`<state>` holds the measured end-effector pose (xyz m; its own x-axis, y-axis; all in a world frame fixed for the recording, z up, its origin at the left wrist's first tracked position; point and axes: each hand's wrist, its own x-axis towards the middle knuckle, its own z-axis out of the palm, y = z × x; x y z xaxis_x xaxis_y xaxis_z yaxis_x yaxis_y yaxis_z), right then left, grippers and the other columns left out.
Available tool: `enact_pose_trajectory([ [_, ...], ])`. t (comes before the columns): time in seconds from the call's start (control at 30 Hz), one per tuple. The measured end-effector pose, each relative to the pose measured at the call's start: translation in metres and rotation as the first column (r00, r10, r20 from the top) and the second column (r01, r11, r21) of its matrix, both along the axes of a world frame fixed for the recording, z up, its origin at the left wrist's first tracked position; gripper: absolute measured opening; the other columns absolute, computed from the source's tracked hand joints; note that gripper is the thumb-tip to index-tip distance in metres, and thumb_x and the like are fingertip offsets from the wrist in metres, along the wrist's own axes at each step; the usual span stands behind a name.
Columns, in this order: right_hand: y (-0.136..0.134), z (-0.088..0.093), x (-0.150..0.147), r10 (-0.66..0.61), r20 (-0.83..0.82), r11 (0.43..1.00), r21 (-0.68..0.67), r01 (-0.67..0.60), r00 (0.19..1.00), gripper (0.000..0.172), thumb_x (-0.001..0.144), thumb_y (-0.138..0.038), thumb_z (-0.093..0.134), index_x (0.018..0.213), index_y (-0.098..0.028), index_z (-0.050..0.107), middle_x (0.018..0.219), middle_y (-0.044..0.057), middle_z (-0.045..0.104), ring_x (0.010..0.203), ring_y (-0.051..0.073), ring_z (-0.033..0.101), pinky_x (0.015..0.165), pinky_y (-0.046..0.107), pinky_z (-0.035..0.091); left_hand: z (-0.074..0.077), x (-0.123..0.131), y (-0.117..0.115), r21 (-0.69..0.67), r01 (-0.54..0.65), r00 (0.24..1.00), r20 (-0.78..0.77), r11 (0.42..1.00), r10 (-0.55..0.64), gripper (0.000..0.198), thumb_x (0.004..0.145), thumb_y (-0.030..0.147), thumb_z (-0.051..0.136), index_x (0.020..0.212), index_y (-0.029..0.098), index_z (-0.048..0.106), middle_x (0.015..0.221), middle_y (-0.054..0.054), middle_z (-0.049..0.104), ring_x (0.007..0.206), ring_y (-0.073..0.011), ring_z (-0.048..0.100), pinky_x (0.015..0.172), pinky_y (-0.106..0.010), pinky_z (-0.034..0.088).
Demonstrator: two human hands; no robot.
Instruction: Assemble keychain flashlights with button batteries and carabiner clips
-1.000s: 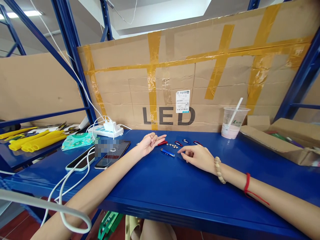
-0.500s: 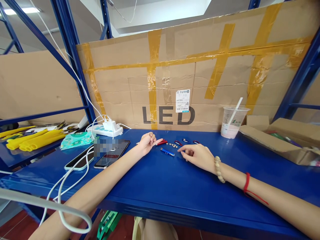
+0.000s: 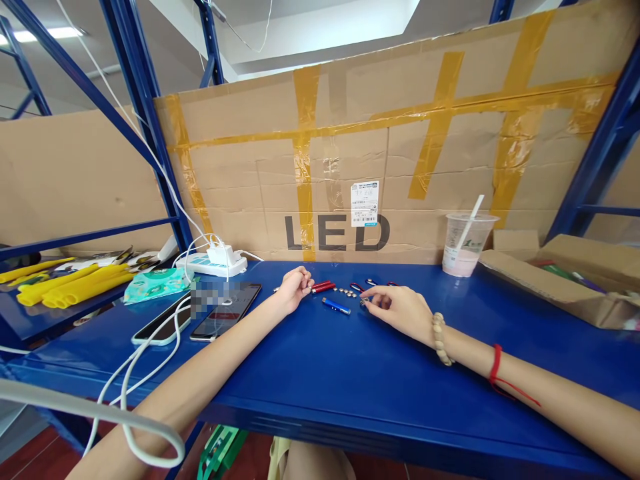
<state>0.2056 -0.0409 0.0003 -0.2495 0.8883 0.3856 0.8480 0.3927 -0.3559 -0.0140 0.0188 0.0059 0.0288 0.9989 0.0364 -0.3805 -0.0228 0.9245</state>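
Note:
My left hand [image 3: 294, 288] lies palm up on the blue shelf top [image 3: 350, 360], its fingers curled closed over the end of a small red tube [image 3: 323, 287]. A small blue tube [image 3: 335, 306] lies just to its right. A row of several small silver button cells [image 3: 345, 292] sits behind the blue tube. My right hand [image 3: 397, 309] rests on the shelf with thumb and forefinger pinched on a small metal part [image 3: 364, 301]. Red-and-silver clips [image 3: 356, 287] lie just beyond its fingertips.
Two phones [image 3: 225, 309] and white cables lie at the left, with a power strip and charger [image 3: 214, 261] behind. A plastic cup with a straw [image 3: 465, 245] stands at the right, beside an open cardboard box [image 3: 570, 280]. A taped cardboard sheet marked LED [image 3: 400, 153] closes the back.
My left hand's fingers have curled shut from open, closing over the red tube's end. My right hand has slid a little forward and left and pinched the small part near the clips.

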Motion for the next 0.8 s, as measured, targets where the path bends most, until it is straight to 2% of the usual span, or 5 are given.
enact_pose_trajectory([
  [0.37, 0.010, -0.009, 0.005, 0.122, 0.099, 0.987, 0.091, -0.131, 0.988, 0.027, 0.079, -0.030, 0.050, 0.101, -0.023, 0.064, 0.104, 0.006, 0.063, 0.100, 0.023, 0.053, 0.085, 0.039, 0.041, -0.004, 0.003, -0.002, 0.176, -0.090, 0.960, -0.248, 0.980, 0.133, 0.023, 0.054, -0.004, 0.041, 0.051, 0.014, 0.055, 0.046, 0.003, 0.048, 0.041, -0.0062, 0.039, 0.041, -0.017, 0.026],
  [0.43, 0.011, -0.010, 0.005, 0.146, 0.116, 0.983, 0.090, -0.157, 0.982, 0.027, 0.081, -0.030, 0.048, 0.101, -0.023, 0.065, 0.104, 0.006, 0.063, 0.099, 0.022, 0.053, 0.087, 0.039, 0.041, -0.004, 0.002, -0.005, 0.316, -0.069, 0.879, -0.430, 0.946, 0.207, 0.028, 0.055, -0.005, 0.041, 0.049, 0.016, 0.058, 0.048, 0.002, 0.052, 0.049, -0.0098, 0.044, 0.049, -0.019, 0.032],
  [0.5, 0.011, -0.010, 0.006, 0.150, 0.120, 0.982, 0.095, -0.161, 0.981, 0.026, 0.082, -0.028, 0.048, 0.100, -0.023, 0.065, 0.104, 0.006, 0.063, 0.099, 0.022, 0.054, 0.088, 0.038, 0.041, -0.004, 0.001, -0.007, 0.473, -0.035, 0.722, -0.597, 0.880, 0.349, 0.033, 0.057, -0.006, 0.040, 0.048, 0.019, 0.060, 0.051, 0.000, 0.055, 0.059, -0.0144, 0.048, 0.057, -0.021, 0.035],
  [0.57, 0.011, -0.010, 0.006, 0.149, 0.121, 0.982, 0.095, -0.161, 0.981, 0.025, 0.081, -0.026, 0.048, 0.099, -0.023, 0.066, 0.104, 0.005, 0.063, 0.100, 0.021, 0.054, 0.088, 0.038, 0.041, -0.004, 0.000, -0.009, 0.574, -0.031, 0.605, -0.641, 0.819, 0.472, 0.034, 0.060, -0.005, 0.042, 0.048, 0.022, 0.060, 0.055, -0.001, 0.057, 0.067, -0.0181, 0.049, 0.062, -0.024, 0.036],
  [0.8, 0.011, -0.009, 0.006, 0.117, 0.130, 0.989, 0.071, -0.127, 0.985, 0.027, 0.082, -0.023, 0.047, 0.101, -0.023, 0.065, 0.106, 0.005, 0.062, 0.102, 0.021, 0.054, 0.088, 0.036, 0.042, -0.011, -0.002, -0.004, 0.620, 0.025, 0.498, -0.688, 0.784, 0.528, 0.027, 0.062, -0.001, 0.050, 0.055, 0.023, 0.060, 0.062, -0.005, 0.057, 0.079, -0.0250, 0.044, 0.071, -0.030, 0.037],
])
